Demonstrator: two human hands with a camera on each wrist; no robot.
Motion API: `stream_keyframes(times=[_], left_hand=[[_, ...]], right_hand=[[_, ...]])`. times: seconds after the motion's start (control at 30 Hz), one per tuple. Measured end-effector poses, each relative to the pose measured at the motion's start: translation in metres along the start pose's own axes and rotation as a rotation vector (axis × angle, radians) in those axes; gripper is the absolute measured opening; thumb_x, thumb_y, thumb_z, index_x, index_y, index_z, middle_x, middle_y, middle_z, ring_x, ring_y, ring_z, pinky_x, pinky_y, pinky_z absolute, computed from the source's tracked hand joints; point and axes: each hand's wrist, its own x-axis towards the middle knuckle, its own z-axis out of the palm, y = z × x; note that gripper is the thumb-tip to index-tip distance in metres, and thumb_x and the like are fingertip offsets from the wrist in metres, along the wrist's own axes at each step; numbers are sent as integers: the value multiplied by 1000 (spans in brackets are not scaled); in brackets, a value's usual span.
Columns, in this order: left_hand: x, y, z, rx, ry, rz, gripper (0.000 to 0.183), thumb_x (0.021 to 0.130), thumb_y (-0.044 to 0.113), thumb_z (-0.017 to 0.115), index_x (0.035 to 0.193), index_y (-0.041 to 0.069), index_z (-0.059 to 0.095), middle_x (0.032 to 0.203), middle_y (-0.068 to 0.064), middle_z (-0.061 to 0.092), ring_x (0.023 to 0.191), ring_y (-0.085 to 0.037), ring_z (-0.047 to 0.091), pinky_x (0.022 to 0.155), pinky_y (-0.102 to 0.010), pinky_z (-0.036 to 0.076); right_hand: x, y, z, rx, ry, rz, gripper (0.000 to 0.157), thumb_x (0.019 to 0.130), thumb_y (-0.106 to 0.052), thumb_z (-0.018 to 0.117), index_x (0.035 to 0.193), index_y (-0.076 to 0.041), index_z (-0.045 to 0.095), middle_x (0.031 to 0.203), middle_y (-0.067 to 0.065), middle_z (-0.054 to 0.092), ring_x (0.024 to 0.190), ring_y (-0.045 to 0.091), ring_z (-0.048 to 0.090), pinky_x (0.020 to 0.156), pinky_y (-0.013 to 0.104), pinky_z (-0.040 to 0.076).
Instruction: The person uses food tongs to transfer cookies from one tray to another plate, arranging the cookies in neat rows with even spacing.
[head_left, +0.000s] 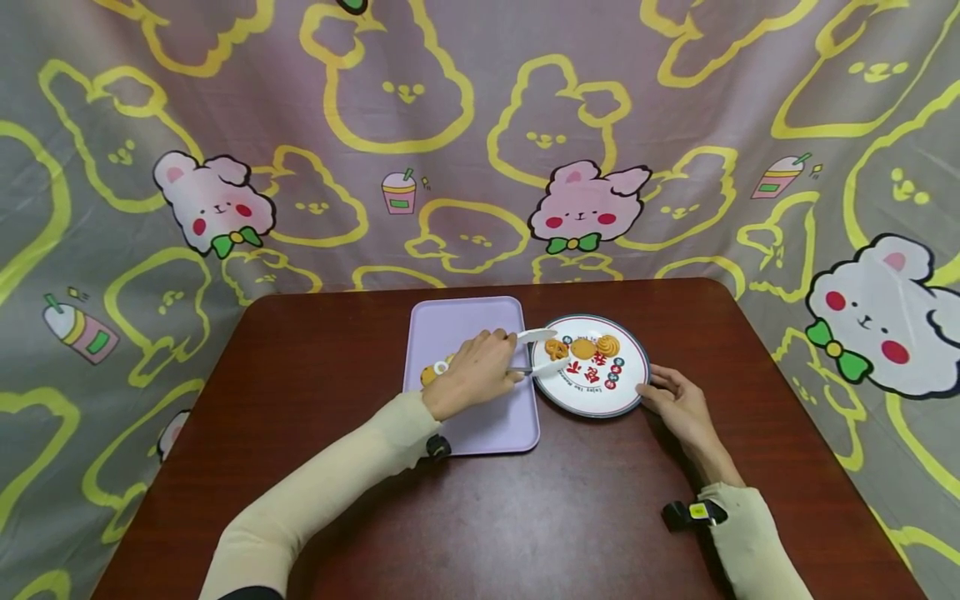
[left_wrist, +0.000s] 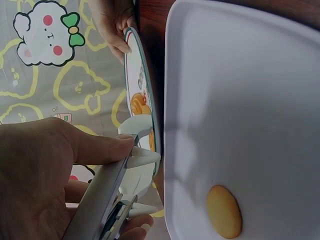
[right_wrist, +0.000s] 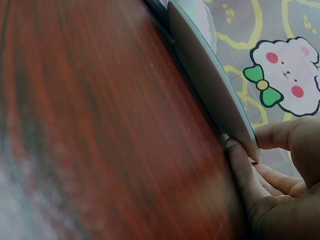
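Note:
My left hand (head_left: pixel 477 368) grips a pair of tongs (left_wrist: pixel 102 200), whose spread white tips (head_left: pixel 552 367) reach over the left part of a round plate (head_left: pixel 558 390). On that white plate, with dark rim and red lettering, lie a pretzel-shaped cookie (head_left: pixel 556 350), a round cookie (head_left: pixel 583 350) and a swirl cookie (head_left: pixel 608 346). The pretzel-shaped one sits between the tong tips in the head view. At the plate's right edge, my right hand (head_left: pixel 681 408) pinches the rim between thumb and fingers. Below the left hand is a lilac tray (head_left: pixel 465 321) with an oval cookie (left_wrist: pixel 224 212).
A ring-shaped piece (head_left: pixel 441 367) in the tray is partly hidden by the left hand. Tray and plate stand side by side on a dark wooden table (head_left: pixel 570 500). Behind the table hangs a patterned curtain (head_left: pixel 450 167).

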Motion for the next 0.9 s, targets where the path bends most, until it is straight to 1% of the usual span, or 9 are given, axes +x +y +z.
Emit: stream_keyframes(times=[0.1,0.3,0.4,0.53,0.63,0.7,0.8,0.9], left_hand=[[-2,-1,1,-12,12,-1,36,93,36,77,107,4,67,93,-9,66,81,-25,63,65,-42,56],[-7,-3,3,-27,23,1,39,92,38,78,109,5,66,94,-8,66,81,-25,62,64,-41,55],[-9,-4,4,-30,34,0,42,91,40,79,111,5,66,95,-8,66,80,-24,62,63,-42,55],[-13,-7,4,-49,49,-10,48,90,42,80,117,5,66,98,-7,67,83,-25,62,63,-42,55],[-18,-9,1,-79,51,-23,55,89,43,81,125,4,65,103,-8,68,87,-26,63,66,-43,56],[-22,-12,-2,-103,47,-30,58,90,43,80,129,3,65,107,-8,68,91,-26,64,69,-44,56],[-28,-16,-7,-137,48,-41,62,91,43,80,136,3,63,114,-10,69,96,-27,65,71,-45,57],[-35,-22,-11,-156,57,-50,65,90,43,80,139,4,62,118,-11,70,98,-27,66,71,-46,57]], right_hand=[[0,0,1,-6,1,0,60,102,-13,65,153,6,41,135,16,58,93,-13,65,82,13,57],[1,0,1,8,1,-5,59,102,-11,65,153,6,41,138,21,56,93,-13,64,82,13,57],[1,0,1,8,1,-7,59,102,-12,66,153,7,41,137,21,56,93,-14,64,83,13,57],[1,1,1,4,1,-4,60,102,-12,66,152,7,41,131,12,59,94,-14,64,83,14,57],[0,1,1,3,-2,-5,59,102,-12,65,152,7,41,126,5,60,94,-13,65,83,14,57],[-1,1,1,4,1,-4,58,102,-12,65,152,7,41,125,4,60,94,-13,65,83,14,57],[-1,0,1,-1,2,-6,58,102,-12,65,152,7,41,126,5,60,94,-13,65,83,14,57],[-2,-1,1,-8,5,-4,58,102,-12,65,152,7,41,129,9,60,94,-13,65,83,14,57]])
